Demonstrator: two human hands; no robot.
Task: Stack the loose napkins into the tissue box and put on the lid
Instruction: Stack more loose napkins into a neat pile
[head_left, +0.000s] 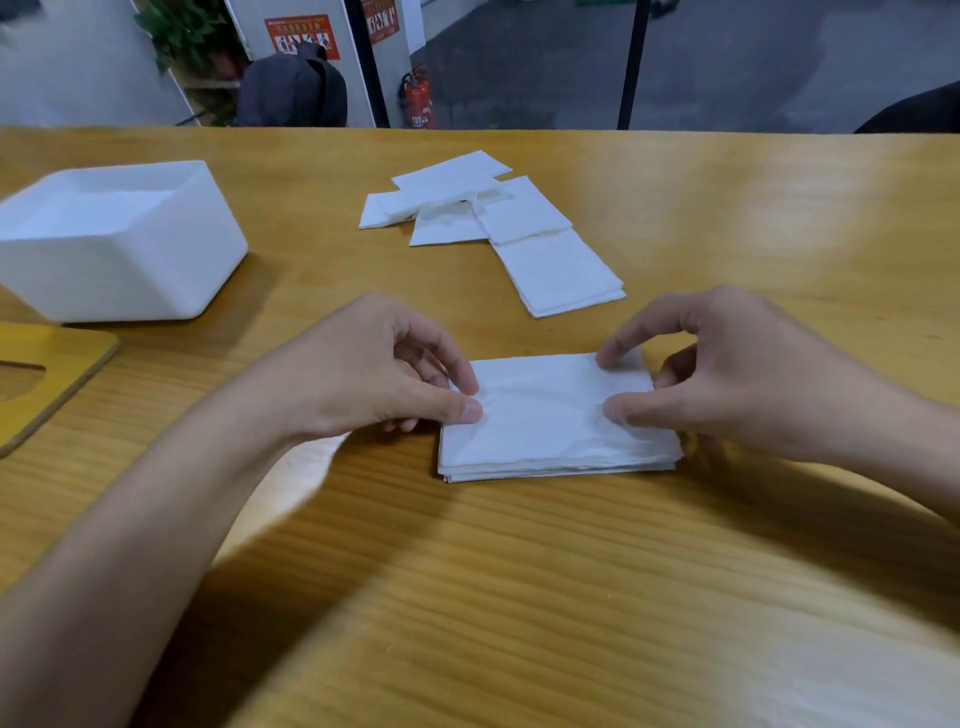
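A neat stack of white napkins (550, 421) lies on the wooden table (519, 597) in front of me. My left hand (379, 371) pinches the stack's left edge between thumb and fingers. At the right edge my right hand (727, 369) pinches it the same way, thumb on top. Several loose napkins (498, 223) lie scattered farther back, some overlapping. The white tissue box (119, 244) stands open at the far left. Its wooden lid (57, 379) with an oval slot lies flat in front of the box.
Beyond the table's far edge are a dark backpack (293, 88), a red fire extinguisher (418, 98) and a potted plant (192, 36). A dark object (914, 111) shows at the far right edge.
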